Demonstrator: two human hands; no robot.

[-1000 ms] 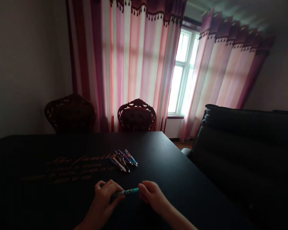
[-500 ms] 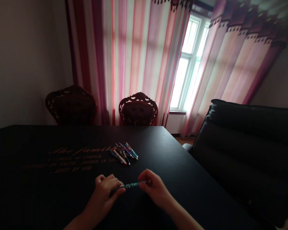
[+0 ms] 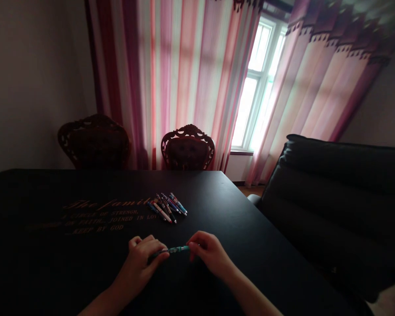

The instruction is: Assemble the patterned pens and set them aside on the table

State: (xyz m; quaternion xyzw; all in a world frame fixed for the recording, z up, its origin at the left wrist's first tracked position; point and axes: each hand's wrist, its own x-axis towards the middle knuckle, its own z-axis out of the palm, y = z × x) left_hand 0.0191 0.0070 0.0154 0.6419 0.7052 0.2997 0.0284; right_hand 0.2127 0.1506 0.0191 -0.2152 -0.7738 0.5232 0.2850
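Note:
A green patterned pen [image 3: 177, 249] lies nearly level between my two hands, just above the near part of the dark table. My left hand [image 3: 145, 254] is closed around its left end, thumb and fingers pinching it. At the right end, the thumb and fingertips of my right hand [image 3: 210, 252] are closed on the pen; the very tip there is hidden by the fingers. Beyond my hands, a loose pile of several pens [image 3: 167, 208] in mixed colours rests on the table.
The black table [image 3: 204, 193] carries gold lettering [image 3: 108, 215] at left. Two carved wooden chairs stand behind its far edge, the nearer to the middle being a dark red chair [image 3: 188, 149]. A black leather armchair [image 3: 335, 197] is at right. Striped curtains [image 3: 184, 79] hang by the window.
My right hand's fingers have shifted slightly left along the pen towards its right end. Both hands still hold the pen. The view has tilted a little.

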